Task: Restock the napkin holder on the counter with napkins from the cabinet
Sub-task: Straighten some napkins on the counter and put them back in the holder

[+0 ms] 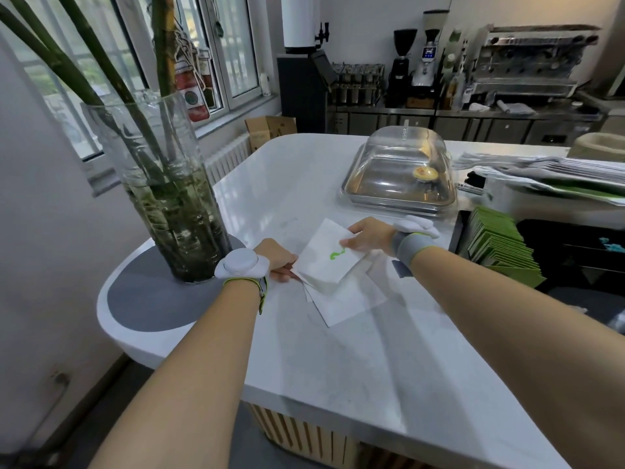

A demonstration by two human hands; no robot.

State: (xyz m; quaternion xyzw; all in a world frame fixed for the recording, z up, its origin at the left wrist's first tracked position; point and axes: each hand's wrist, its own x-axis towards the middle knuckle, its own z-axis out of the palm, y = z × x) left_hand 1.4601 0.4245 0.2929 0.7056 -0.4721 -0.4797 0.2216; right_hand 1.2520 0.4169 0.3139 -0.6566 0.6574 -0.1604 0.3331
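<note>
A small stack of white napkins (326, 265) with a green mark on top is tilted just above the white counter (338, 367). My left hand (275, 260) pinches the stack's left corner. My right hand (367, 236) grips its upper right edge. A few more white napkins (348, 302) lie fanned out flat on the counter under the held stack. I see no napkin holder that I can tell apart in this view.
A tall glass vase (169, 198) with green stalks stands on a grey disc at the left. A clear domed food cover (402, 170) sits behind the napkins. Green cards (500, 245) and stacked papers (558, 174) fill the right side. Coffee machines line the back wall.
</note>
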